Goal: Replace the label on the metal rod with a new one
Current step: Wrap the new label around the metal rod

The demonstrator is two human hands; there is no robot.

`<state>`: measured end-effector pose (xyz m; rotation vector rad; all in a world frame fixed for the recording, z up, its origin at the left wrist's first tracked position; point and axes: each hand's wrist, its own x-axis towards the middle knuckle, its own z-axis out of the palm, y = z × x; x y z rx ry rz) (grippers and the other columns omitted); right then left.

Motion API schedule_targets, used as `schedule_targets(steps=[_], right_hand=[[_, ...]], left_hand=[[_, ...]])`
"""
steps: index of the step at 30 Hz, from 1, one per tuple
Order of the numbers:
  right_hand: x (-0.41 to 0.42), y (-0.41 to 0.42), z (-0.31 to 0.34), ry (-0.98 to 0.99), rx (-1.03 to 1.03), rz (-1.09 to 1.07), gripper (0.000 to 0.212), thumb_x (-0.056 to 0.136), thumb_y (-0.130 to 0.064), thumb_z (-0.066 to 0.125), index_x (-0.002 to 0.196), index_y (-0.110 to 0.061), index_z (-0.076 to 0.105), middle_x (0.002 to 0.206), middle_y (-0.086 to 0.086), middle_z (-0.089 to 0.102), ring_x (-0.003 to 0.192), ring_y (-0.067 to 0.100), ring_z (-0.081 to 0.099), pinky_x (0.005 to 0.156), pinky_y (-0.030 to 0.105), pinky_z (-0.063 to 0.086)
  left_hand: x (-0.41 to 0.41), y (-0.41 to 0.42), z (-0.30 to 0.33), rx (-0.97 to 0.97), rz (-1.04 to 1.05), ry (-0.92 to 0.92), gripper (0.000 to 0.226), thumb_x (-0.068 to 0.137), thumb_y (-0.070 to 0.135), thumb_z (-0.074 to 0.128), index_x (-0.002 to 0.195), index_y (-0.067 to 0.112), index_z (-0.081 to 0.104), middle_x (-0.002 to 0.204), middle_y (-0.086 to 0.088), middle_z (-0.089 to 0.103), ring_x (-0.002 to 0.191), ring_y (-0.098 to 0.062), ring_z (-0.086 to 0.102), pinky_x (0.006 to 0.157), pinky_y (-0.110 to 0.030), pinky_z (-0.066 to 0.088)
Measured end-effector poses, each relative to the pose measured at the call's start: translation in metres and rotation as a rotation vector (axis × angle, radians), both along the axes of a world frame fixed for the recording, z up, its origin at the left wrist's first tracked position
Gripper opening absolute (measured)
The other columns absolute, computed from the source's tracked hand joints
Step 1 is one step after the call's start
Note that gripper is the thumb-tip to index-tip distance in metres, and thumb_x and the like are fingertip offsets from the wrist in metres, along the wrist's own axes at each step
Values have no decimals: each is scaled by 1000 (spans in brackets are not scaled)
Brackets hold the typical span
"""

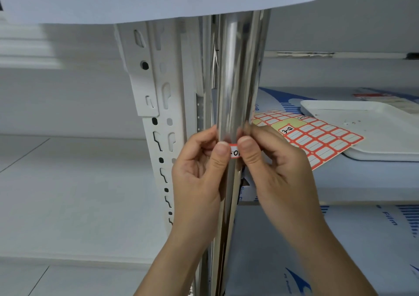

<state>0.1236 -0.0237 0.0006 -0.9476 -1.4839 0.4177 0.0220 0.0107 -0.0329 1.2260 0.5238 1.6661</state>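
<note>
Head view: shiny metal rod [235,80] stands upright, just right of a white slotted shelf post [158,96]. Small red-bordered label [235,152] with handwritten marks sits on the rod front at hand level. Left hand [199,171] and right hand [281,173] close around the rod from either side, both thumbs pressed on the label's edges, other fingers curled behind the rod. Hands slightly blurred. To the right, on the shelf, a sheet of red-bordered blank labels [317,136] lies partly on a white tray [374,125], some stickers missing, one marked by hand
</note>
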Motion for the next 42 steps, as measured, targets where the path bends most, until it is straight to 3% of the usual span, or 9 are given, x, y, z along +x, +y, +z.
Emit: schedule_targets(steps=[6, 10, 13, 17, 23, 28, 32, 39, 42], right_hand=[[-2, 0, 2, -9, 42, -42, 26, 91, -31, 51, 93, -11, 67, 79, -9, 58, 78, -9, 58, 65, 1, 40], [9, -1, -1, -65, -33, 0, 33, 100, -32, 41, 108, -15, 69, 91, 1, 66, 89, 9, 66, 72, 19, 52], [13, -3, -2, -157, -43, 36, 34, 99, -27, 41, 119, -12, 64, 104, 3, 66, 101, 12, 63, 80, 14, 47], [9, -3, -4, -133, 0, 11, 32, 94, -18, 52, 123, -9, 63, 107, -1, 66, 101, -5, 61, 81, 4, 43], [10, -2, -3, -65, -8, 17, 32, 93, -12, 57, 123, -7, 64, 109, 0, 69, 101, -2, 63, 78, 2, 44], [11, -5, -1, -166, -40, 28, 31, 100, -24, 43, 121, -13, 62, 105, 4, 64, 102, 12, 62, 81, 13, 46], [-1, -7, -5, -14, -37, 48, 32, 89, -28, 66, 117, -14, 61, 107, 2, 62, 101, 2, 64, 80, 14, 53], [-12, -4, -5, 30, 32, -79, 24, 83, -16, 65, 106, -9, 66, 97, -1, 61, 91, 0, 63, 72, 14, 54], [0, -6, 0, -9, -44, 48, 27, 88, -17, 61, 113, -10, 66, 100, 0, 63, 97, 3, 63, 76, 13, 52]], left_hand=[[-3, 0, 1, -6, -36, -13, 74, 69, 62, 75, 115, 6, 62, 81, 3, 64, 60, -5, 56, 58, -18, 42], [-5, -2, -2, 2, -65, 9, 65, 79, 59, 68, 121, 10, 63, 86, -8, 63, 76, -21, 60, 66, -29, 43], [-5, -4, -4, 8, -90, -3, 65, 83, 57, 63, 129, 11, 61, 88, -21, 54, 69, -3, 57, 64, -16, 43], [-5, -2, -8, 12, -55, 24, 60, 81, 45, 65, 130, 11, 60, 90, -1, 63, 65, 0, 55, 62, -13, 42], [-6, -3, -6, -1, -75, 19, 54, 81, 39, 63, 129, 13, 62, 105, -12, 67, 68, -3, 56, 64, -15, 42], [-7, -6, -7, -49, -120, -50, 44, 88, 20, 54, 129, 5, 60, 81, 8, 67, 67, -3, 58, 60, -13, 44], [-6, -12, -6, -65, -164, -93, 43, 87, 21, 55, 129, 13, 63, 114, -29, 55, 87, -25, 50, 65, -27, 36], [-9, -11, -6, -75, -183, -78, 52, 81, 16, 57, 132, 9, 60, 131, -26, 54, 109, -27, 57, 80, -37, 43], [-7, -12, -5, -18, -106, -16, 56, 82, 32, 57, 133, 8, 58, 113, -26, 58, 88, -21, 54, 70, -29, 39]])
